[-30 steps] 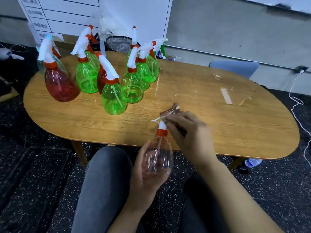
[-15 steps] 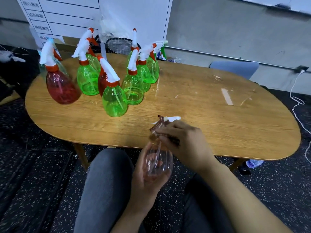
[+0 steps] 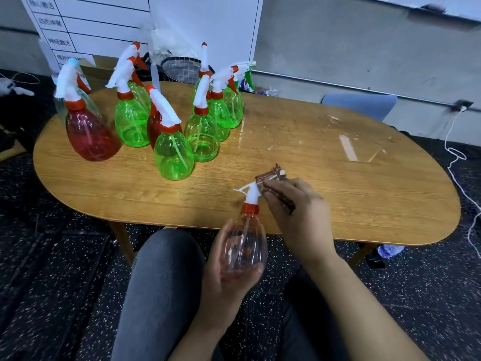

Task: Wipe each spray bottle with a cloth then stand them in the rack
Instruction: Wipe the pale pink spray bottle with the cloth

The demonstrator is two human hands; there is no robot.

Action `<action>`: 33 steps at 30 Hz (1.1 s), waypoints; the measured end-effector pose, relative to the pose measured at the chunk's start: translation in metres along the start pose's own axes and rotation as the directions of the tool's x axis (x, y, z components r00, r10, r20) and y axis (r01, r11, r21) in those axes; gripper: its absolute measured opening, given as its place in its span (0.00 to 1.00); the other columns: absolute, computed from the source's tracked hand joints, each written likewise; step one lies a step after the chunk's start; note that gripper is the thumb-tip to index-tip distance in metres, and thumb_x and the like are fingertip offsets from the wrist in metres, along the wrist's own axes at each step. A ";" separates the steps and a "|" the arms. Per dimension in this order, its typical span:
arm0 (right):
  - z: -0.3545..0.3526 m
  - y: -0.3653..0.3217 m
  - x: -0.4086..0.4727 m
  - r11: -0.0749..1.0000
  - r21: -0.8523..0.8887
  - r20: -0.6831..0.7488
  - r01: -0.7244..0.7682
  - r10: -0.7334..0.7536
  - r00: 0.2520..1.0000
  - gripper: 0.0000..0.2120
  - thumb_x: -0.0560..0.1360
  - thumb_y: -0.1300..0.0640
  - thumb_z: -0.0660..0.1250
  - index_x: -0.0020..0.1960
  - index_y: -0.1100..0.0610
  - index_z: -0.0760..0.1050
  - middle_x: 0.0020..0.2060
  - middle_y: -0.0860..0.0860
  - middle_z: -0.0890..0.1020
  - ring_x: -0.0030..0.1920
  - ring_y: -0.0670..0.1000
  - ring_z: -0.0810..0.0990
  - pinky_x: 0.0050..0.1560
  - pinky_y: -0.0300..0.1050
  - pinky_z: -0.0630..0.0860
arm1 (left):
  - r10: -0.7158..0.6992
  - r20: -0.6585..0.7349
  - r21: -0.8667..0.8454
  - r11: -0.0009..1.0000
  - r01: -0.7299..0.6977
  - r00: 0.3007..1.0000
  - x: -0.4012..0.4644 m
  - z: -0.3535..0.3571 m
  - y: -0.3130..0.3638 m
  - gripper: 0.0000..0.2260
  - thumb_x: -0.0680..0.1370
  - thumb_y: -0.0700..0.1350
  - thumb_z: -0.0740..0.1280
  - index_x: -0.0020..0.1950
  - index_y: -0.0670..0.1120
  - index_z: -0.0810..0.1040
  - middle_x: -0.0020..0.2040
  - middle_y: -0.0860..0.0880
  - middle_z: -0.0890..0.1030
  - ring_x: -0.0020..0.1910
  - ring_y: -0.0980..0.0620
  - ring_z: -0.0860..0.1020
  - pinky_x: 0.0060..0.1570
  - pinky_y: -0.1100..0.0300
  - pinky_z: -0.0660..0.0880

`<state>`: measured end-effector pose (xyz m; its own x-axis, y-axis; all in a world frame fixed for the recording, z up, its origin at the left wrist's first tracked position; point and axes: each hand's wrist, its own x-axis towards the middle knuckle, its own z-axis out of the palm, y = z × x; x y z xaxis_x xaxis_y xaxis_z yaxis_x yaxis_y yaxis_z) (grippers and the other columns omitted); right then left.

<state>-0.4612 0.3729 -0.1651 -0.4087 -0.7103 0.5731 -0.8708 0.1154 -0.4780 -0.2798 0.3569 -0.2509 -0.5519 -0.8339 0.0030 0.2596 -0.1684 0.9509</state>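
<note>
- Left hand [image 3: 229,269] cups the belly of the clear spray bottle [image 3: 246,246] from below, fingers curled round it. Likely so the neck and head stay free for wiping.
- Clear spray bottle is held in the air over the lap, just in front of the near edge of the desk [image 3: 338,204], touching neither.
- Its long axis is close to upright, base toward the person, white trigger head [image 3: 251,191] at the top. The thin tip at the head's left points left; the other end is under the cloth, so can't tell nozzle from trigger.
- Right hand [image 3: 299,207] grips the brown cloth [image 3: 272,175], fingers closed on it and pressed against the right side of the trigger head. Judged step: wiping the head.
- Group of green and red spray bottles [image 3: 173,157] stands upright on the far left of the desk, well apart from the held one. Can't tell which are wiped.
- Wire basket [image 3: 179,69] behind the desk may be the rack, not sure.
- Tape strips [image 3: 348,149] on the right of the desk.
</note>
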 end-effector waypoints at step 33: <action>0.000 0.018 -0.028 0.999 0.023 -0.022 -0.033 0.033 0.999 0.12 0.79 0.48 0.72 0.60 0.50 0.86 0.53 0.45 0.85 0.47 0.47 0.85 0.42 0.52 0.83 | -0.027 0.013 -0.014 1.000 0.027 1.000 0.006 0.007 0.001 0.43 0.69 0.47 0.80 0.81 0.56 0.66 0.71 0.54 0.81 0.69 0.51 0.81 0.61 0.59 0.80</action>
<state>-0.4656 0.3951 -0.1903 -0.4436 -0.6904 0.5715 -0.8504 0.1230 -0.5115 -0.2885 0.3556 -0.2477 -0.5688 -0.8222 -0.0187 0.2557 -0.1984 0.9462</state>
